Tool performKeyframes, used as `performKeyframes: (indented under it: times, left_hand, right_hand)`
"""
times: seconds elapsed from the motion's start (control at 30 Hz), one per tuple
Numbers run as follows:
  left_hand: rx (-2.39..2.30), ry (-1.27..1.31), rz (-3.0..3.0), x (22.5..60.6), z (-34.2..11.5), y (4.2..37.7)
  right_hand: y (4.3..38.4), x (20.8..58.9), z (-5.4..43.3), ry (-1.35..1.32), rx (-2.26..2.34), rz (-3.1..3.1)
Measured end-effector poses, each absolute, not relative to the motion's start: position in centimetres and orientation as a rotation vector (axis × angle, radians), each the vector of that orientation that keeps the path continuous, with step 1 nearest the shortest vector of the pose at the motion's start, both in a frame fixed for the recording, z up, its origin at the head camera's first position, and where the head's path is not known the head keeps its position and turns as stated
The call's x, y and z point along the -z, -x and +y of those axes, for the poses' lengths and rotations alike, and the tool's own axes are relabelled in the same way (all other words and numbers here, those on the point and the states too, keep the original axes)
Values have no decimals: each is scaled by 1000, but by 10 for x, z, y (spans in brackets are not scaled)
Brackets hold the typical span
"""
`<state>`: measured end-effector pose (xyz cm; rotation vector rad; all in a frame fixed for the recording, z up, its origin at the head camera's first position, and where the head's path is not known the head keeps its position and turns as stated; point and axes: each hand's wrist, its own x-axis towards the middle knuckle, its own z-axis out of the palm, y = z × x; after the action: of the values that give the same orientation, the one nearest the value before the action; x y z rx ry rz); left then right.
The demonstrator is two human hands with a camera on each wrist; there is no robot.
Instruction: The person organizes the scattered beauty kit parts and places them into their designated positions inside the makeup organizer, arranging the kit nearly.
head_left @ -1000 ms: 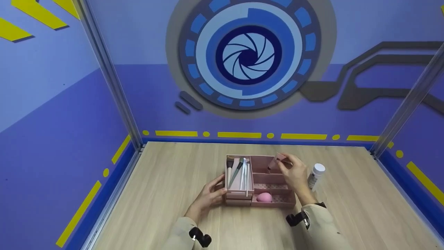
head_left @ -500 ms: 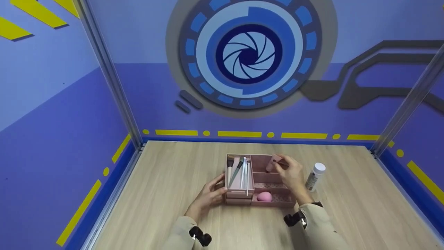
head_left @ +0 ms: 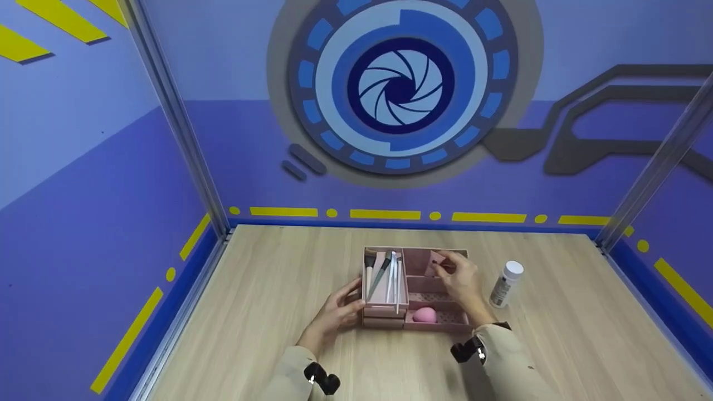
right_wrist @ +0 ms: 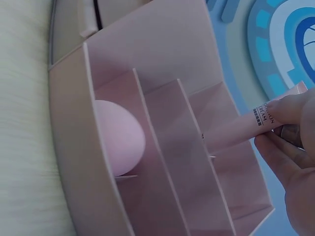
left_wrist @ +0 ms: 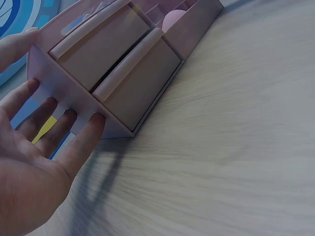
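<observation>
A pink makeup organizer (head_left: 383, 322) stands on the table, with two drawers (left_wrist: 138, 83) on its left half and stepped compartments on its right. My left hand (head_left: 334, 313) rests its fingertips against the organizer's left side, the thumb by the top edge. Between thumb and fingers my right hand (head_left: 463, 283) pinches a pink cream tube (right_wrist: 238, 129), tilted, its lower end inside the rearmost right compartment. A pink makeup sponge (right_wrist: 118, 137) sits in the front compartment. Several makeup brushes (head_left: 381, 275) lie in the top left tray. The middle compartment shows nothing in it.
A white-capped bottle (head_left: 506, 285) stands on the wooden table (head_left: 267, 267) to the right of the organizer, near my right forearm. Blue-purple panels (head_left: 239, 156) and metal posts (head_left: 184, 128) enclose the table at the back and sides.
My right hand has moved left and slightly down with the cream tube, bringing it further into the rear compartment. My left hand stays at the organizer's side.
</observation>
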<state>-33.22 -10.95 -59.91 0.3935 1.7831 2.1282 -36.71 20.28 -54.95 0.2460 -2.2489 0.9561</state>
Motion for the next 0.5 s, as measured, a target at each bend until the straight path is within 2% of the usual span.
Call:
performKeyframes:
  times: [0.5]
  left_hand:
    - [-2125,-367,1781,597,-110,331]
  right_hand:
    - [372,562,197,-188,-963,-2370]
